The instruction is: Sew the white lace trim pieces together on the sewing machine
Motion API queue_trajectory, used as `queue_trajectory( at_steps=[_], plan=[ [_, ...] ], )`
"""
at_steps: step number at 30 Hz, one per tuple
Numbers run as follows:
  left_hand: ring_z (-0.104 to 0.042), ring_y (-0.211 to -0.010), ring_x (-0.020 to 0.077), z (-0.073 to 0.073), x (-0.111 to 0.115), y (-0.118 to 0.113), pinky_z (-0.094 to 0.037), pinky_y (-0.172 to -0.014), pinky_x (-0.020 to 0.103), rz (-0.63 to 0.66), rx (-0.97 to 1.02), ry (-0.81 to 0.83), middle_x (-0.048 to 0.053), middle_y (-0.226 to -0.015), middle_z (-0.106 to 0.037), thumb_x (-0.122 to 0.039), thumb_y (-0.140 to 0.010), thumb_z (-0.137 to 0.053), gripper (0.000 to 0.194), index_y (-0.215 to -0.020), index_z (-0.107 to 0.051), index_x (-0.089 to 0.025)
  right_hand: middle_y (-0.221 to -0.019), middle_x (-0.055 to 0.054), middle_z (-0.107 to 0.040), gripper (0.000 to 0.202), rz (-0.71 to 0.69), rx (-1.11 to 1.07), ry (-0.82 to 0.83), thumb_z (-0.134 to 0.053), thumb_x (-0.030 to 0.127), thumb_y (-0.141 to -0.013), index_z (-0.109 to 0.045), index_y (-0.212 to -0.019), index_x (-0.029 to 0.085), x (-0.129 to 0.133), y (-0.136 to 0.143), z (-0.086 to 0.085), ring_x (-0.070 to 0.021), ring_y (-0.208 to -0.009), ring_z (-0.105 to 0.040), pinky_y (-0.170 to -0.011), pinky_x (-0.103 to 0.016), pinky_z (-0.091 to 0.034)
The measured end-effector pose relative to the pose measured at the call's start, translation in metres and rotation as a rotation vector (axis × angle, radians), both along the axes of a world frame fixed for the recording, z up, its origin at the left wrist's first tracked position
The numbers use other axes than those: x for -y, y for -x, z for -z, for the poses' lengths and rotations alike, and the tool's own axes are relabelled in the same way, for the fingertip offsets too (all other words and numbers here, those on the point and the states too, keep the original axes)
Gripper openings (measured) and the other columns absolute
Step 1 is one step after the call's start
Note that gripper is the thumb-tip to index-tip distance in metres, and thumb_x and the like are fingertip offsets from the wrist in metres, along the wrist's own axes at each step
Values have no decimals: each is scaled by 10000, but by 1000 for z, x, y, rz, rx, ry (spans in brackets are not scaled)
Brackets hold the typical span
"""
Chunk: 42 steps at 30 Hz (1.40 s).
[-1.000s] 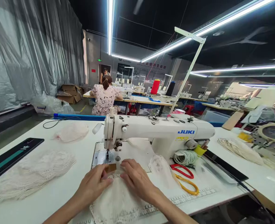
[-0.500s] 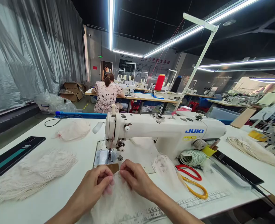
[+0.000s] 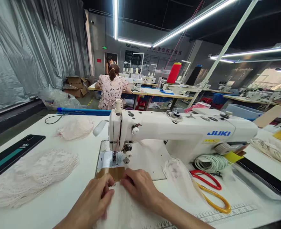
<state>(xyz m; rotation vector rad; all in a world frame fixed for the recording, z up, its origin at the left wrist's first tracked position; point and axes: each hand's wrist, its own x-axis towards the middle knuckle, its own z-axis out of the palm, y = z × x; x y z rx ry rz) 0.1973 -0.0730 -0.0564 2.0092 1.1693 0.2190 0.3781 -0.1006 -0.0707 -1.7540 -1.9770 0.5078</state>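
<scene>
The left hand (image 3: pixel 96 197) and the right hand (image 3: pixel 140 187) are near each other but apart, both at the upper edge of a sheer white fabric piece (image 3: pixel 121 203) that lies on the white tabletop (image 3: pixel 66 194) in front of a white sewing machine with blue JUKI lettering (image 3: pixel 178 125). The left hand's thumb and curled fingers hold the fabric near its upper left corner; the right hand's bent fingers touch the same edge, though whether they pinch it cannot be told. Just beyond the fingertips, a flat brown rectangular piece (image 3: pixel 111 173) lies before the shiny metal needle plate (image 3: pixel 107 159). To the left rest a layered stack of white eyelet-edged fabric (image 3: pixel 35 175), a smaller pale pink bundle of cloth (image 3: pixel 75 128) and a long black and teal flat case (image 3: pixel 13 156). Right of the hands are a crumpled white lace piece (image 3: pixel 179 178), scissors with one red and one yellow handle loop (image 3: pixel 218 198) and a coil of pale green cord (image 3: pixel 212 163). Beyond the machine, a person in a leaf-patterned pale garment (image 3: pixel 112 89) sits at another table.
</scene>
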Motion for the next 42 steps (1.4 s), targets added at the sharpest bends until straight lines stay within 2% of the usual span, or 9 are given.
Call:
queue_trajectory(
  at_steps=[15,17,20,23,25,29,32,37,42],
  plan=[
    [-612,-772,204,15,-9,6,-429,-678,290,60,-222,-306,-11,-755,-624,-180,-835,-421,166,-918,-543,-257,-667,23,-615,60,-27,176,-85,-478,182,-856,-497,-801,199,1,4,11,-139,-576,-550,-526,-248,-187],
    [-627,-708,196,22,-9,7,-434,-622,282,97,-209,-459,-1,-801,-647,-167,-828,-428,199,-975,-535,-250,-660,27,-613,62,-38,184,-111,-476,187,-859,-482,-799,201,2,4,13,-139,-563,-550,-519,-247,-183],
    [-608,-636,183,32,-9,5,-416,-555,276,121,-68,-872,40,-874,-639,-116,-843,-375,272,-1044,-523,-222,-653,31,-614,63,-41,218,-147,-482,191,-858,-472,-797,204,3,5,16,-142,-547,-548,-512,-252,-177],
    [-552,-632,176,42,-10,-2,-390,-598,294,226,174,-1166,36,-762,-595,-76,-892,-304,286,-851,-560,-196,-647,31,-611,40,-31,282,-204,-513,193,-840,-483,-817,206,2,5,14,-149,-529,-537,-509,-267,-180],
    [-516,-603,165,48,-10,-5,-365,-606,305,311,291,-1161,27,-692,-568,-92,-930,-241,370,-745,-548,-184,-691,6,-613,45,-29,341,-291,-533,181,-818,-493,-834,194,1,5,10,-157,-549,-529,-518,-275,-202],
    [-531,-617,148,51,-7,-7,-359,-683,321,289,359,-1169,25,-733,-612,-115,-946,-255,369,-796,-587,-169,-898,-63,-613,81,-150,377,-637,-446,139,-857,-519,-848,174,8,0,0,-177,-710,-521,-610,-301,-276],
    [-541,-606,144,47,-5,-5,-352,-690,311,319,289,-1138,3,-723,-624,-226,-950,-325,318,-793,-599,-185,-765,-23,-594,275,-328,330,-771,-323,226,-958,-506,-762,167,16,-4,6,-142,-634,-467,-601,-304,-268],
    [-592,-698,136,50,-29,0,-327,-743,295,286,268,-1153,-19,-848,-678,-188,-902,-427,170,-867,-592,-203,-845,-50,-613,524,-314,359,-669,-226,551,-949,-551,-843,154,7,-11,23,-159,-679,-496,-621,-326,-305],
    [-625,-837,126,52,-76,4,-286,-855,290,332,215,-1129,-16,-969,-677,-173,-873,-466,147,-980,-559,-216,-954,-41,-633,330,-240,397,-503,-570,468,-847,-566,-1016,185,-23,-11,15,-190,-829,-540,-742,-346,-346]
  ],
)
